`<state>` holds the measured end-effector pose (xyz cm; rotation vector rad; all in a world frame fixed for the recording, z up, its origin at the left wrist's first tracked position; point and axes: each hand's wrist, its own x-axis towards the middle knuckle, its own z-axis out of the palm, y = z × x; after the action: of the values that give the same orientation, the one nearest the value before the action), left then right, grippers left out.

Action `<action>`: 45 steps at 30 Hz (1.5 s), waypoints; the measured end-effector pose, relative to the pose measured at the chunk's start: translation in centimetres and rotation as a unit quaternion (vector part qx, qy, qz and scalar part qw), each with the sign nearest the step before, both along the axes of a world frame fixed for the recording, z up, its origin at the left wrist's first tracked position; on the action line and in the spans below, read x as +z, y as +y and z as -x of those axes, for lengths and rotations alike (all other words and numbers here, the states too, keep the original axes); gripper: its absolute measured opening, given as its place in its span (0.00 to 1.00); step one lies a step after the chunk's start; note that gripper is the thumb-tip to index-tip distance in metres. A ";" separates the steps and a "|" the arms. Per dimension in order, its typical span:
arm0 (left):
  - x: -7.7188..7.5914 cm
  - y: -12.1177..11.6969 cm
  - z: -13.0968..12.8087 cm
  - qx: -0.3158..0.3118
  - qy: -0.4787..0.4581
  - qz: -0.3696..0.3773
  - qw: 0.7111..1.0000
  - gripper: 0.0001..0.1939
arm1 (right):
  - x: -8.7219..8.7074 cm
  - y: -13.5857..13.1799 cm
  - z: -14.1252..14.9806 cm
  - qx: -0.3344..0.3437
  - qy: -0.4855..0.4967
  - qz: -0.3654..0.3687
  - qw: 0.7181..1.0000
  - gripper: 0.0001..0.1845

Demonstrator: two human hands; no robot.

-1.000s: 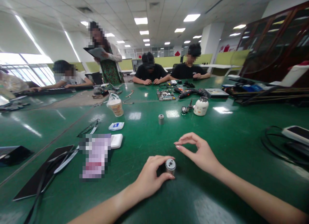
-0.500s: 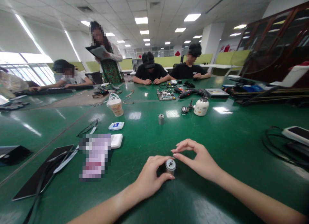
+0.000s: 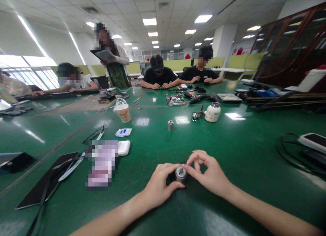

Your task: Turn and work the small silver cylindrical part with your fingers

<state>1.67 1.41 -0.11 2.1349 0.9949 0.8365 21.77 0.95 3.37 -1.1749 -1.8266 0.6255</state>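
Note:
Upright on the green table stands a short silver metal cylinder (image 3: pixel 180 175), with a round top showing a small dark hole. My left hand (image 3: pixel 161 181) grips it from the left, thumb in front and fingers behind. At the cylinder's upper right edge is my right hand (image 3: pixel 207 170), its thumb and index finger pinched together. Whatever lies between those fingertips, if anything, is too small to make out. A second, similar metal cylinder (image 3: pixel 170 125) stands farther off, apart from both hands.
Beyond are a white jar (image 3: pixel 212 112), a bagged cup (image 3: pixel 122 110), a circuit board (image 3: pixel 176 99) and a power drill (image 3: pixel 195 99). Leftward lie a white packet (image 3: pixel 123 132), a white case (image 3: pixel 124 148) and a dark tablet (image 3: pixel 48 181) under a strap. Cables (image 3: pixel 282 148) lie right. Several people sit or stand opposite.
My right hand's fingers have curled into a closer pinch, and its fingertips have come down onto the cylinder's top edge. My left hand keeps its grip on the cylinder.

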 end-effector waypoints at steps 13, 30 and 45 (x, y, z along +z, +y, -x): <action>-0.2 0.1 0.0 0.000 -0.008 0.001 1.000 0.24 | -0.5 0.2 0.1 0.057 0.035 0.009 0.998 0.03; 0.0 0.0 0.0 -0.002 -0.001 0.016 1.000 0.24 | -1.1 2.4 -2.0 0.011 0.052 0.033 0.998 0.08; -0.3 0.0 0.0 -0.007 -0.019 -0.004 1.000 0.23 | -0.9 0.1 0.4 0.057 0.017 0.028 0.998 0.03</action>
<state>1.64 1.42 -0.45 2.1225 0.9578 0.8736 21.38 1.00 2.45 -1.0953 -1.8671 0.7607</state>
